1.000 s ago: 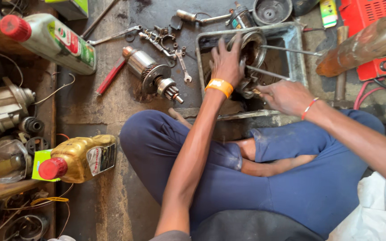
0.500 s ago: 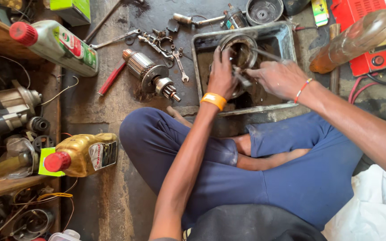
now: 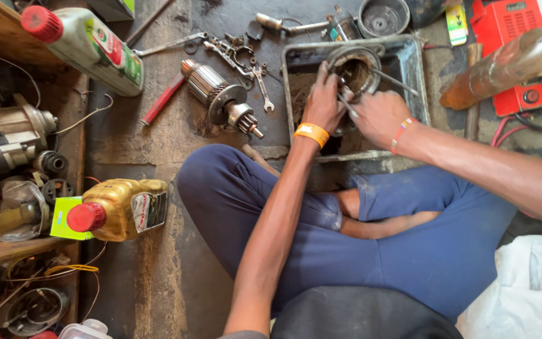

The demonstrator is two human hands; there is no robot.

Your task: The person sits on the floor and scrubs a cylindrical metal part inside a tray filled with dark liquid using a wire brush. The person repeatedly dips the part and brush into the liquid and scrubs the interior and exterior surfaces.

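Head view, mid-cleaning by the look of it — left hand [image 3: 324,100] gripping round motor housing [image 3: 354,68] upright in grimy metal tray [image 3: 415,69] on floor, right hand [image 3: 379,116] clenched on thin tool [image 3: 347,103] — next, firm steadying needed.

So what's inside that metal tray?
In the metal tray sits a round motor housing with long bolts, gripped by both hands; they cover its lower part and the tray floor beneath.
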